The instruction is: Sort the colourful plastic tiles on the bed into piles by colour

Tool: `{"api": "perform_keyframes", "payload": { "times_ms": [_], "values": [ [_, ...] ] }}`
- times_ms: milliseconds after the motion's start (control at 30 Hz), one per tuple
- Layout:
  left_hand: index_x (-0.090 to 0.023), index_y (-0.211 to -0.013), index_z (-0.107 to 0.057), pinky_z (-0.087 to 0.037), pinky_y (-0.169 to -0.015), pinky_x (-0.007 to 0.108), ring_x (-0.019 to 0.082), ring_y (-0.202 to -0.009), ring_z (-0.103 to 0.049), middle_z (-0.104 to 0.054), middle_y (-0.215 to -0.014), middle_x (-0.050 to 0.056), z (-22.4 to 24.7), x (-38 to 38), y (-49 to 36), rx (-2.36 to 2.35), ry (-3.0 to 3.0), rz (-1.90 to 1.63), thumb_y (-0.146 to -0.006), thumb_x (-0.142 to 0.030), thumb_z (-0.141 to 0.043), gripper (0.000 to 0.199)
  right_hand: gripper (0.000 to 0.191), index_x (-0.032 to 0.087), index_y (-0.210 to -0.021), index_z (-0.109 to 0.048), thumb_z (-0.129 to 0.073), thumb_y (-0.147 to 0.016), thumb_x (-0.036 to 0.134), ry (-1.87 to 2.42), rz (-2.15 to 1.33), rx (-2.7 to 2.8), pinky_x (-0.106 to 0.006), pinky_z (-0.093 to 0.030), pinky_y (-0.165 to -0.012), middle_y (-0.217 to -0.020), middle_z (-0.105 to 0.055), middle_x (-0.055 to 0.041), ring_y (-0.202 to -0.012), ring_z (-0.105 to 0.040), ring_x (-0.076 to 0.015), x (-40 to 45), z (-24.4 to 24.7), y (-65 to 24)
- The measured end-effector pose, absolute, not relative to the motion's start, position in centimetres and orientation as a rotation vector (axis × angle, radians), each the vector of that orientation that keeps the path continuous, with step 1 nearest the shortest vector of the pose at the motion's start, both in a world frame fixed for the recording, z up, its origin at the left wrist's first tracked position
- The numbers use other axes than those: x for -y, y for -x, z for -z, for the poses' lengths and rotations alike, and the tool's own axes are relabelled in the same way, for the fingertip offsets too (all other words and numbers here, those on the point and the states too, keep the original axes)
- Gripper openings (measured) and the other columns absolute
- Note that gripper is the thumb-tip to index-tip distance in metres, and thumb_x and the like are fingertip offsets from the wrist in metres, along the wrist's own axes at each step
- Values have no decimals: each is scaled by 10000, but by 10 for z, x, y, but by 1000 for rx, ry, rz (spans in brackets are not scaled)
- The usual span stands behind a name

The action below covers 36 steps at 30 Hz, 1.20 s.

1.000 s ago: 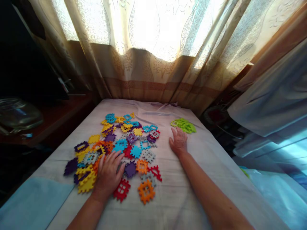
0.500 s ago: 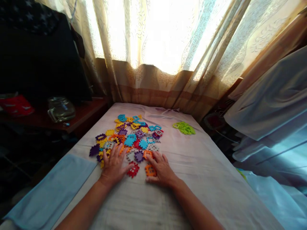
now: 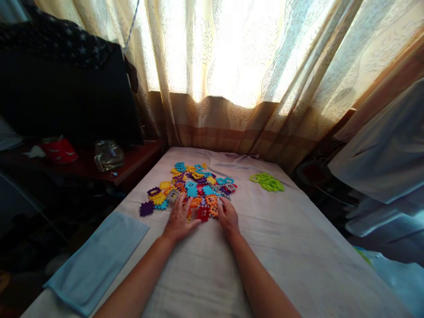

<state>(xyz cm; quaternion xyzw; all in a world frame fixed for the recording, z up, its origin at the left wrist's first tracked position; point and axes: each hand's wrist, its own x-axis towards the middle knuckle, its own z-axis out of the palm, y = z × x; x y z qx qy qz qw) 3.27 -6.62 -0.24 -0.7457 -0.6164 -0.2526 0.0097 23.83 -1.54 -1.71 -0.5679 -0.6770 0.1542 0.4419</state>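
Observation:
A mixed pile of notched plastic pieces lies on the pale bedsheet, with a cyan piece (image 3: 191, 190) near its middle. My left hand (image 3: 179, 219) rests at the pile's near left edge, fingers apart, beside a grey piece (image 3: 172, 194). My right hand (image 3: 228, 215) is at the near right edge, touching the side of the orange pieces (image 3: 213, 211); its fingers are apart. Between the hands lies a red piece (image 3: 203, 213). At the far left of the pile is a dark purple piece (image 3: 146, 209). Neither hand lifts a piece.
Bright green pieces (image 3: 267, 182) form a separate heap at the right. A folded blue cloth (image 3: 99, 260) lies at the left edge. On the dark red side table (image 3: 139, 161) stand a glass jar (image 3: 108, 155) and a red container (image 3: 59, 150). Curtains (image 3: 215, 119) hang behind.
My hands have come closer together, and the near pieces are bunched tighter against the pile. The red piece now touches the orange ones. The whole view has shifted, moving the scene rightward.

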Motion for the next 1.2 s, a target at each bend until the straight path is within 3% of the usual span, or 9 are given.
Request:
{"api": "perform_keyframes", "payload": {
  "times_ms": [67,233,333,433,500,700,833,1000,1200],
  "values": [
    [-192,-1402,-442,-274,-1139,508,321,-1436,-274,-321,-1540,177,4,67,-24,1833,2291,863,-821,-497,-589,673,429,161,-1149,-658,-414,-889,399,1396,-426,1530,-375,-496,-929,-1130,-695,-121,-1022,-641,-215,21,26,-252],
    [-151,-1391,-453,-199,-1122,617,381,-1427,-258,-343,-1515,222,-5,66,22,2129,1787,884,-910,-475,-405,582,410,188,-1083,-685,-464,-841,435,1388,-456,1362,-390,-502,-935,-1101,-710,-95,-1008,-646,-224,33,36,-266],
    [-99,-1393,-439,-280,-1032,682,440,-1364,-342,-363,-1474,289,-11,49,43,2488,1554,849,-891,-542,-369,673,422,178,-1072,-687,-470,-821,439,1404,-493,1361,-398,-520,-900,-1078,-713,-106,-969,-658,-234,33,34,-263],
    [-126,-1347,-496,-324,-967,712,443,-1275,-453,-466,-1399,281,-8,33,41,2576,1557,843,-881,-560,-356,652,429,176,-1077,-683,-471,-812,439,1400,-511,1394,-388,-531,-875,-1085,-710,-110,-944,-664,-229,31,32,-261],
    [-142,-1325,-524,-324,-998,686,423,-1293,-445,-477,-1408,254,-3,27,25,2506,1642,864,-878,-532,-383,610,423,180,-1078,-681,-472,-812,436,1392,-518,1408,-381,-534,-867,-1094,-707,-109,-944,-665,-225,31,32,-261],
    [-147,-1333,-513,-356,-1110,436,256,-1378,-395,-432,-1475,181,9,36,-17,2195,1927,1041,-908,-438,-403,527,369,194,-1049,-692,-475,-830,396,1370,-476,1439,-388,-517,-916,-1078,-714,-101,-966,-660,-221,35,31,-261],
    [-168,-1336,-505,-354,-1110,461,266,-1358,-420,-465,-1445,174,16,61,-2,1958,1975,1134,-910,-469,-418,529,328,207,-1043,-699,-471,-848,338,1344,-345,1560,-392,-506,-925,-1050,-715,-96,-983,-643,-224,38,23,-257],
    [-222,-1384,-474,-262,-1122,572,326,-1377,-376,-449,-1475,151,24,95,10,2052,2080,743,-846,-498,-523,607,346,205,-1128,-682,-492,-849,282,1320,-145,1777,-414,-463,-975,-1109,-690,-105,-1045,-606,-236,44,12,-246],
    [-275,-1266,-592,-393,-1068,488,273,-1286,-491,-520,-1413,105,19,95,8,1878,2239,878,-848,-388,-554,435,396,241,-1181,-660,-572,-795,238,1282,-60,2040,-456,-390,-1058,-1312,-602,-86,-1267,-483,-268,53,10,-236]
  ]
}}
